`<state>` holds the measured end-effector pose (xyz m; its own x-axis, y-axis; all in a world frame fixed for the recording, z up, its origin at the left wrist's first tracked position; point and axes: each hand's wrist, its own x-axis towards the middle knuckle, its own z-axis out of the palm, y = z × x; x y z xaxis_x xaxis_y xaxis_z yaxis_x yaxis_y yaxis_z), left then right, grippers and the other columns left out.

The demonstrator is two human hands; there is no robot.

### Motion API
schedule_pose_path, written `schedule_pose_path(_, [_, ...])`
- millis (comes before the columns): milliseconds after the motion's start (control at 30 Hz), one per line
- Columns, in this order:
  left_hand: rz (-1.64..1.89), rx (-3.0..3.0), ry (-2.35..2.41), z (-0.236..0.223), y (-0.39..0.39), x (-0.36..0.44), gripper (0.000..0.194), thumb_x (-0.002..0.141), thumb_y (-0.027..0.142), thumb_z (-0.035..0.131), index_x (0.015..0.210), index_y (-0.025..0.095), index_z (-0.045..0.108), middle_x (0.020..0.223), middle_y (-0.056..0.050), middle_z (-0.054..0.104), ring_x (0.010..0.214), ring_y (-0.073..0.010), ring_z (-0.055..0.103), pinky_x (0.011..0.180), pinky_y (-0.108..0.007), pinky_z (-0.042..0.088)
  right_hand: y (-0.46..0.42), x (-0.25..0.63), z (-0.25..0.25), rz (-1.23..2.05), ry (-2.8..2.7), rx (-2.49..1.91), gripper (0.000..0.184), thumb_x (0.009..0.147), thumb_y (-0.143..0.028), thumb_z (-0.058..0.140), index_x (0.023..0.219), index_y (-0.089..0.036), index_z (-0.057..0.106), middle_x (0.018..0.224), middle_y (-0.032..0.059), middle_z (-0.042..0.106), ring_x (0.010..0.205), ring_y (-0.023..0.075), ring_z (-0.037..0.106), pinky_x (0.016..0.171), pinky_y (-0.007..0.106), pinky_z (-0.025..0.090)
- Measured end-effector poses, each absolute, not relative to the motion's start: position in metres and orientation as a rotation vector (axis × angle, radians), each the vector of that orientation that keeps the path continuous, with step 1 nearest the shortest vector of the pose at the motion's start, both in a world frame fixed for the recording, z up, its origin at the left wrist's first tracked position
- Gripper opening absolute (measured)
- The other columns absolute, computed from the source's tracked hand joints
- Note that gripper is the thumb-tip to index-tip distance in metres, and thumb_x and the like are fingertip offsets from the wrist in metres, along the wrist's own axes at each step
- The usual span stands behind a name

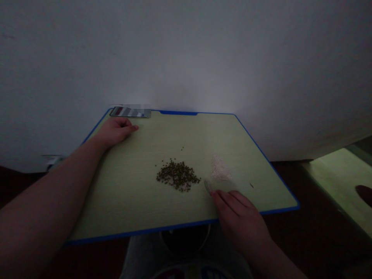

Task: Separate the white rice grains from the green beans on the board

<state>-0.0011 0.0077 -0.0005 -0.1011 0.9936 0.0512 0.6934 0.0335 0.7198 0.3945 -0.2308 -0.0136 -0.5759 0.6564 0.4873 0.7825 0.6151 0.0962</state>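
My right hand [240, 213] pinches a small, shiny curved object [207, 186], which looks like the tip of a spoon; the rest is hidden in my fingers. It touches or hovers just above the tabletop, between two piles. To its left is a heap of green mung beans [177, 174] with some white grains among them. Beyond it and slightly right lies a small pile of white rice grains [220, 168]. My left hand [116, 131] rests at the table's far left, fingers curled in and closed, with nothing visible in them, near a phone [129, 112].
The pale tabletop [139, 205] has a blue rim and stands against a grey wall [186, 58]. A few stray beans [182, 148] lie behind the heap. A thin dark sliver [251, 185] is at the right. Under the front edge a dark round container [186, 238] partly shows.
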Motion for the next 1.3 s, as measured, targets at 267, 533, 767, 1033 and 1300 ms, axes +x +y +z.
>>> schedule_pose_path(267, [0.846,1.707,1.834,0.001,0.006,0.0,0.037,0.068,0.055,0.069,0.061,0.021,0.054,0.05,0.005,0.044,0.049,-0.011,0.037,0.051,-0.028,0.029,-0.232,0.398,-0.006,-0.428,-2.399,-1.166,0.034,0.095,-0.004,0.046,0.114,-0.005,0.074,0.098,0.0148,0.08,0.083,0.025,0.072,0.078,0.038,0.066])
schedule_pose_path(533, [0.831,1.711,1.842,0.002,0.005,0.001,0.036,0.07,0.054,0.069,0.062,0.021,0.054,0.052,0.005,0.045,0.051,-0.0116,0.038,0.052,-0.029,0.03,-0.218,0.393,-0.002,-0.187,-2.386,-1.166,0.04,0.093,-0.003,0.048,0.122,-0.011,0.074,0.1,0.0129,0.08,0.084,0.0238,0.072,0.077,0.04,0.066])
schedule_pose_path(767, [0.858,1.745,1.801,-0.004,0.008,-0.005,0.038,0.07,0.054,0.069,0.06,0.021,0.053,0.052,0.005,0.042,0.052,-0.0109,0.036,0.053,-0.028,0.029,-0.222,0.393,0.003,-0.122,-2.415,-1.057,0.037,0.092,-0.004,0.049,0.119,-0.01,0.073,0.1,0.0131,0.081,0.085,0.0236,0.073,0.079,0.039,0.067])
schedule_pose_path(1033, [0.855,1.727,1.802,-0.001,0.005,-0.002,0.038,0.07,0.054,0.07,0.061,0.021,0.052,0.05,0.005,0.043,0.051,-0.0103,0.035,0.052,-0.028,0.028,-0.22,0.394,0.002,-0.055,-2.344,-1.058,0.032,0.093,-0.005,0.051,0.117,-0.009,0.072,0.1,0.0138,0.081,0.084,0.0237,0.073,0.077,0.039,0.066])
schedule_pose_path(1300, [0.823,1.711,1.844,0.0,0.007,-0.002,0.037,0.072,0.053,0.069,0.062,0.021,0.053,0.051,0.005,0.044,0.05,-0.0103,0.037,0.052,-0.027,0.03,-0.21,0.393,0.002,-0.085,-2.366,-1.08,0.033,0.096,-0.006,0.048,0.118,-0.01,0.073,0.1,0.0131,0.081,0.086,0.0244,0.074,0.078,0.041,0.066])
